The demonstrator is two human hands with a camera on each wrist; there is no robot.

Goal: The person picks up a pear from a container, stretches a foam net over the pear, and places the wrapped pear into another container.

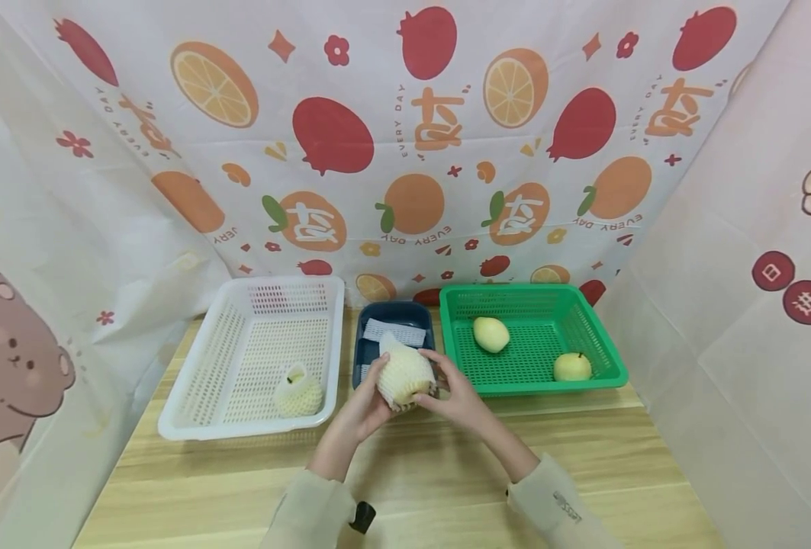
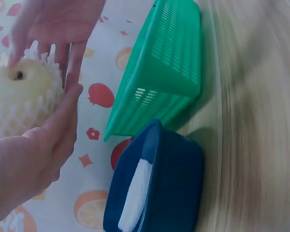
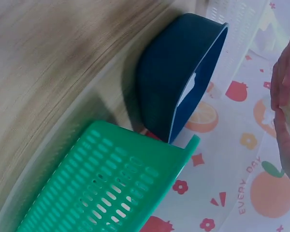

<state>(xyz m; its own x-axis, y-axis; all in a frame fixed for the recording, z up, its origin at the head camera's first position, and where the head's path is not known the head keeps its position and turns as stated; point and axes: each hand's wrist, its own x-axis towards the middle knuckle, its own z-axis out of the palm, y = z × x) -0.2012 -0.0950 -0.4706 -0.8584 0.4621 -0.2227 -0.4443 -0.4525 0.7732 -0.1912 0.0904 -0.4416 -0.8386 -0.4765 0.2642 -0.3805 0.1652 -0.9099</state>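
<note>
Both hands hold a pale yellow pear (image 1: 405,375) in a white foam net sleeve (image 2: 31,113), raised in front of the blue bin. My left hand (image 1: 367,406) grips it from the left and below, its fingers curved along the netting. On the other side my right hand (image 1: 456,398) has its thumb on the bare end of the pear and its fingers at the net's edge. In the left wrist view the pear's dark end (image 2: 19,75) shows past the open, fringed edge of the net.
A white basket (image 1: 195,381) at left holds a netted pear (image 1: 298,392). The dark blue bin (image 1: 359,347) in the middle contains flat foam nets (image 1: 394,333). At right, a green basket (image 1: 600,347) holds two bare pears (image 1: 490,335). A printed cloth (image 1: 391,152) hangs behind.
</note>
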